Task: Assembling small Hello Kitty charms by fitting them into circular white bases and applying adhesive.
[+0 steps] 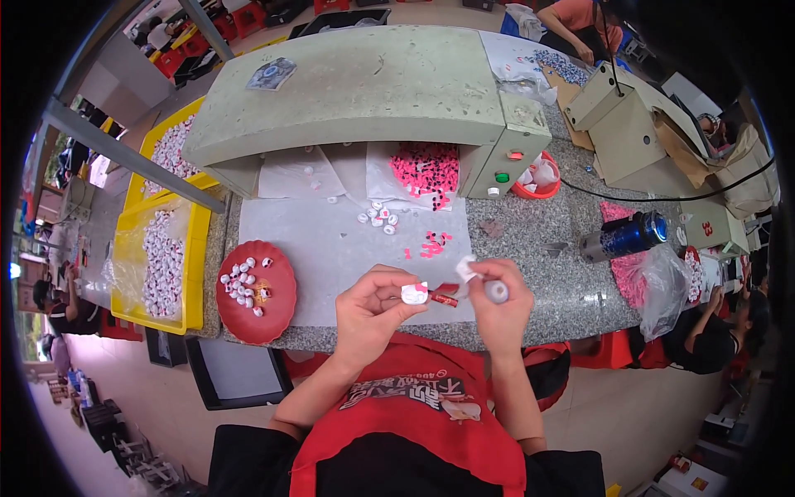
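My left hand pinches a small white figure head with a pink bow between thumb and fingers. Close by on the right, my right hand closes round a small white piece with its fingertips, and a pale round-ended object shows among its fingers; its kind is unclear. Between the hands is a small dark red item, partly hidden. Beyond them, several white heads and loose pink pieces lie on a white sheet.
A red dish with white heads stands left, beside yellow trays. A pale green machine arches over a pile of pink and black pieces. Right are a red basket, a blue flask and a black cable.
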`<state>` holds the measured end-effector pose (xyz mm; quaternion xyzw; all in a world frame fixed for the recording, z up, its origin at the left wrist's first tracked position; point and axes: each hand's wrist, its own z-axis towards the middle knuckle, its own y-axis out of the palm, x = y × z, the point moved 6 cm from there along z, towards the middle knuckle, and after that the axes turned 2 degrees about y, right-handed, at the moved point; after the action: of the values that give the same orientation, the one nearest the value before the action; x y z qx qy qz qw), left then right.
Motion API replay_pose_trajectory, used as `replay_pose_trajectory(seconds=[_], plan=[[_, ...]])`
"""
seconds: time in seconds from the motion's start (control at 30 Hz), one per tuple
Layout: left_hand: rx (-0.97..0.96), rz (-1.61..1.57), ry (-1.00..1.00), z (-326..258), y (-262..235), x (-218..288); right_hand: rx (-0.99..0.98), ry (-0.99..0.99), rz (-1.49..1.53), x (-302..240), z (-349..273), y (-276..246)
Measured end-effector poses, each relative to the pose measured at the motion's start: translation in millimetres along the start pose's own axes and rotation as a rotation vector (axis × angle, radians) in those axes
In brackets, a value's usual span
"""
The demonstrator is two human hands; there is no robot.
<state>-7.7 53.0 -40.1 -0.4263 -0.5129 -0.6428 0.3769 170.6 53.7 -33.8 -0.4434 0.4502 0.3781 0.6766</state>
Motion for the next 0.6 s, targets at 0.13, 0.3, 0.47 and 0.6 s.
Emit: replay_pose_trajectory(seconds=[0.13, 0.3, 0.47, 0.6], plan=[[0.142, -0.025, -0.083, 7, -14, -5, 0.142, 0.018, -0.302, 88, 15, -44], [0.245, -0.089, -0.111, 12, -32, -4, 0.191, 0.151, -0.728, 143, 11, -44], [0.286, 0.001, -0.078, 13, -43, 0, -0.155, 0.135, -0.483, 188, 3, 45], [0.298, 0.012, -0.073, 11, -43, 6, -0.230, 0.145, -0.578, 189, 19, 109]])
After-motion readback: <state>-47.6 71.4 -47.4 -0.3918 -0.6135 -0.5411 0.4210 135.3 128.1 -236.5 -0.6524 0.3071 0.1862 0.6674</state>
